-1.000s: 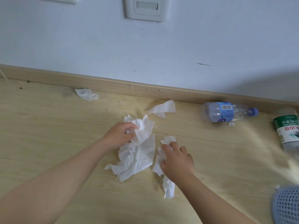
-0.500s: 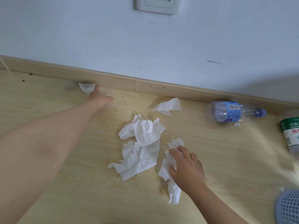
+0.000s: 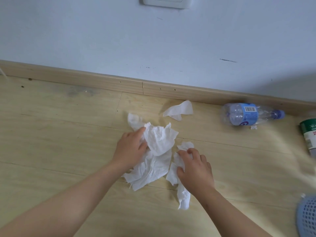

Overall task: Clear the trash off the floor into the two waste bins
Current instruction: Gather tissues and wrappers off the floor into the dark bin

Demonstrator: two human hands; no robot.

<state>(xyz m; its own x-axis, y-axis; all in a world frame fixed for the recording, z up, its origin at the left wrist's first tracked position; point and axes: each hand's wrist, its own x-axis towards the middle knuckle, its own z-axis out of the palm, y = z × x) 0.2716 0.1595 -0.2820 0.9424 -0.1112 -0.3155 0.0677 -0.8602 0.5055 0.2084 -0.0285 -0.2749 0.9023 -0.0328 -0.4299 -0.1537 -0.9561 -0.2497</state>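
A pile of crumpled white tissues lies on the wooden floor in the middle. My left hand rests on the pile's left side, its fingers curled into a small tissue and the top sheet. My right hand grips a long tissue strip just right of the pile. Another loose tissue lies near the baseboard. A clear plastic bottle with a blue label lies on its side at the right. A blue mesh waste bin shows at the bottom right corner.
A green-labelled bottle is cut off by the right edge. A wooden baseboard and a white wall close off the far side. A tiny white scrap lies beside the clear bottle. Bare floor stretches to the left.
My left hand reached to the baseboard, took the small tissue there and came back to the pile with it. My right hand stayed on the tissue strip.
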